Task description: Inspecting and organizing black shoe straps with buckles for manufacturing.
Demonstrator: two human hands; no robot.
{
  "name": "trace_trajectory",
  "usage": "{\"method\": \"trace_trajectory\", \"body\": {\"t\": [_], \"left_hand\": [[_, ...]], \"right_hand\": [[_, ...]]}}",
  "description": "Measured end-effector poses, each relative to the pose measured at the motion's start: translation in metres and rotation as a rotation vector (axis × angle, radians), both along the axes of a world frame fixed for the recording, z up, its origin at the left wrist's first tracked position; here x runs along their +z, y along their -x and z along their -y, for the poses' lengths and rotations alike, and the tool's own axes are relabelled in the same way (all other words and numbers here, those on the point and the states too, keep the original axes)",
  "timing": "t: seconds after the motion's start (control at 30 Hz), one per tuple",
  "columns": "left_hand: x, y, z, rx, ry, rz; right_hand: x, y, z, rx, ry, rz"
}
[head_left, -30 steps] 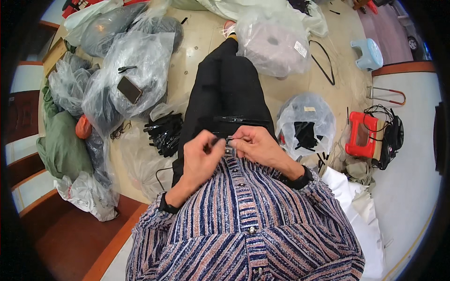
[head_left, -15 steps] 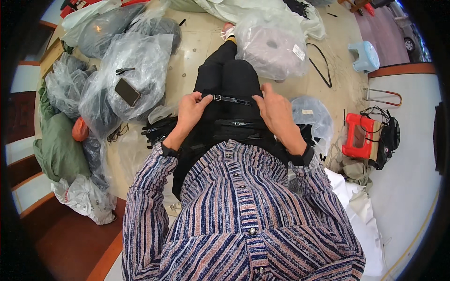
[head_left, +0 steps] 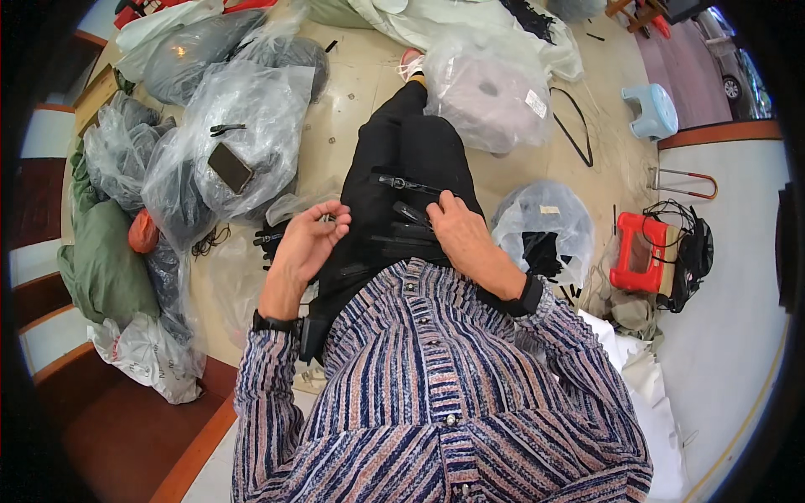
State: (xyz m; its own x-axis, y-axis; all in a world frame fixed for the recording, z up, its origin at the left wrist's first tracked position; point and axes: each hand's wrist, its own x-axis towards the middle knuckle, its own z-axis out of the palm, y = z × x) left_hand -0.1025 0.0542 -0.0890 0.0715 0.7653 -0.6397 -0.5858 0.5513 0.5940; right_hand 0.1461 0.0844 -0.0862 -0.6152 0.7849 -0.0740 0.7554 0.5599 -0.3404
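Observation:
A thin black strap with a small metal buckle point(head_left: 406, 184) lies across my black-trousered thighs, and neither hand stretches it. My right hand point(head_left: 466, 238) is closed at the end of a second short black strap point(head_left: 412, 214), pinching it just below the buckled one. More black straps point(head_left: 402, 245) lie across my lap, blending into the dark trousers. My left hand point(head_left: 310, 241) is raised off the left side of my lap, thumb and fingers curled together. A tiny thing may be between its fingertips, too small to name.
On the left floor lie filled clear plastic bags point(head_left: 243, 126), with a phone point(head_left: 230, 168) and a black clip point(head_left: 226, 129) on top. Ahead sits a bagged round bundle point(head_left: 486, 92). To the right are an open plastic bag of black pieces point(head_left: 545, 251), a red case point(head_left: 641, 256) and a blue stool point(head_left: 651, 111).
The buckled strap, held between both hands before, now lies on my thighs. My left hand has drawn back left and nearer; my right hand moved inward and down to another strap.

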Motion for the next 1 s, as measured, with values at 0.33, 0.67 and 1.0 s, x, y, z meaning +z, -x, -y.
{"method": "trace_trajectory", "body": {"t": [0.33, 0.67, 1.0], "left_hand": [[0.025, -0.023, 0.038, -0.125, -0.097, 0.187], [0.028, -0.038, 0.038, -0.087, 0.021, 0.05], [0.015, -0.035, -0.022, -0.152, -0.056, -0.063]], "right_hand": [[0.0, -0.011, 0.026, 0.148, 0.041, 0.043], [0.025, -0.02, 0.022, 0.0, -0.001, -0.082], [0.018, -0.014, -0.037, -0.39, 0.061, -0.391]]}}
